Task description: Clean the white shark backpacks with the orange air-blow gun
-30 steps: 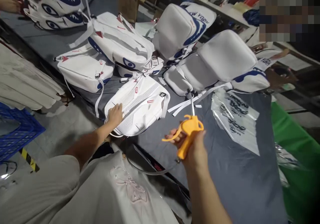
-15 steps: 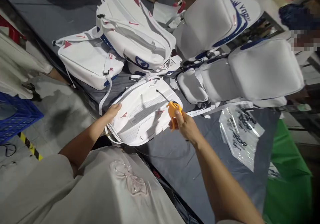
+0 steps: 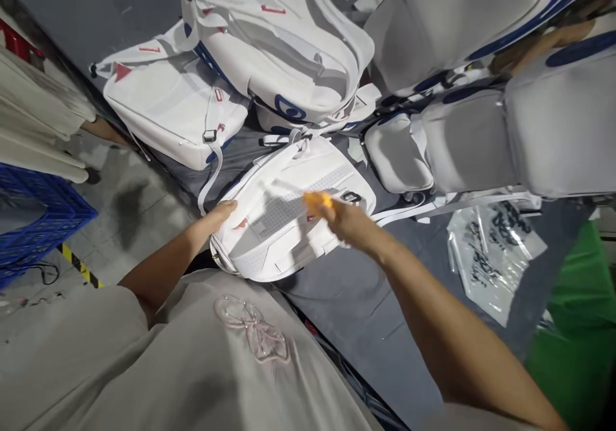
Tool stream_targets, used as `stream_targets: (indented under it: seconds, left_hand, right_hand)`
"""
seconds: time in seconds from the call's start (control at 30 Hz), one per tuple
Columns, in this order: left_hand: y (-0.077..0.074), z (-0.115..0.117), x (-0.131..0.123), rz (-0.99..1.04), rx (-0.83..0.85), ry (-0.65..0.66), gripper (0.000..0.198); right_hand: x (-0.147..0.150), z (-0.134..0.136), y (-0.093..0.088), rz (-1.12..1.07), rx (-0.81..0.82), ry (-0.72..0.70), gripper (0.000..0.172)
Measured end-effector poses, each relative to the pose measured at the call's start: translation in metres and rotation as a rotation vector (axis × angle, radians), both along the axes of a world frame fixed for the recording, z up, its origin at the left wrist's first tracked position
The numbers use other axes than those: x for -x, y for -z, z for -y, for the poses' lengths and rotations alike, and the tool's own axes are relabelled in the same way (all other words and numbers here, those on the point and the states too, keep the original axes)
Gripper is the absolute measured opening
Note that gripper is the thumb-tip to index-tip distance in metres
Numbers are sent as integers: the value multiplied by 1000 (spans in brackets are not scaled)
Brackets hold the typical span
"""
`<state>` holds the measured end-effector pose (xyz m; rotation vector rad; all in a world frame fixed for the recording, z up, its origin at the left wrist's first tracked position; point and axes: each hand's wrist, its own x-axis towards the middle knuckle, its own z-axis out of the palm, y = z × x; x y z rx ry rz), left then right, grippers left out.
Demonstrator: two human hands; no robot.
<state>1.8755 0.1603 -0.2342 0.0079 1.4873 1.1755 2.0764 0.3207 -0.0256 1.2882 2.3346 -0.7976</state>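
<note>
A white backpack (image 3: 283,219) lies flat on the grey-covered table in front of me, its perforated panel and red marks facing up. My left hand (image 3: 222,216) is closed on the backpack's left edge, thumb on top and the other fingers hidden beneath. Over the backpack's right half, my right hand (image 3: 349,222) grips an orange hand tool (image 3: 317,203), smeared by motion. The tool's thin rod does not show clearly now. Beside that hand, a dark oval ring mark (image 3: 351,197) is visible on the backpack.
More white backpacks (image 3: 283,40) are piled behind, with another white bag (image 3: 173,97) at left. Grey-white padded bags (image 3: 466,142) line the right. A printed plastic bag (image 3: 491,258) lies near a green cover (image 3: 572,315). A blue crate (image 3: 43,226) stands on the floor.
My right hand has swung the orange tool leftward across the backpack, and the tool has blurred. My left hand keeps its hold on the edge. The view has shifted closer.
</note>
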Motion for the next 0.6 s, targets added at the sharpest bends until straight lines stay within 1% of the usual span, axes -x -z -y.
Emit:
stream_targets:
  seconds: [0.03, 0.07, 0.13, 0.17, 0.2, 0.27, 0.3, 0.33, 0.37, 0.4, 0.43, 0.47, 0.5, 0.53, 0.57, 0.6]
  left_hand:
    - [-2, 0, -1, -37, 22, 42, 39]
    - [-4, 1, -3, -83, 38, 77, 40]
    - [-13, 3, -10, -213, 15, 103, 40]
    - [-20, 6, -16, -345, -18, 139, 44]
    - [-27, 10, -23, -528, -61, 199, 50]
    - [-43, 19, -43, -983, -161, 372, 60]
    - [-51, 24, -55, -1197, -208, 466, 62]
    - [-58, 28, -68, -1357, -254, 552, 64]
    - [-64, 32, -82, -1439, -303, 624, 68]
    - [-68, 35, -96, -1476, -352, 696, 74]
    - [-70, 36, -110, -1490, -389, 768, 82]
    - [-70, 36, -121, -1491, -397, 837, 88]
    - [-69, 33, -130, -1486, -368, 892, 91]
    - [-67, 30, -137, -1479, -303, 923, 90]
    - [-64, 26, -140, -1474, -218, 924, 87]
    - [-61, 22, -141, -1468, -146, 895, 80]
  right_hand:
    - [2, 0, -3, 2, -46, 21, 52]
    - [4, 1, -6, 7, -46, 24, 53]
    - [5, 6, -13, 24, 83, -21, 54]
    - [3, 8, -17, 42, 123, -25, 53]
    - [0, 9, -21, 65, 96, 1, 51]
    - [-11, 8, -31, 100, -62, 113, 47]
    - [-20, 7, -36, 109, -111, 161, 45]
    - [-31, 6, -41, 116, -121, 185, 43]
    - [-43, 6, -45, 119, -113, 193, 41]
    - [-56, 8, -48, 122, -120, 204, 40]
    - [-70, 11, -51, 132, -161, 225, 39]
    - [-84, 17, -52, 142, -219, 258, 38]
    - [-97, 25, -52, 140, -257, 291, 38]
    - [-111, 36, -50, 122, -245, 313, 40]
    - [-124, 48, -47, 97, -179, 318, 42]
    - [-136, 60, -42, 65, -79, 302, 45]
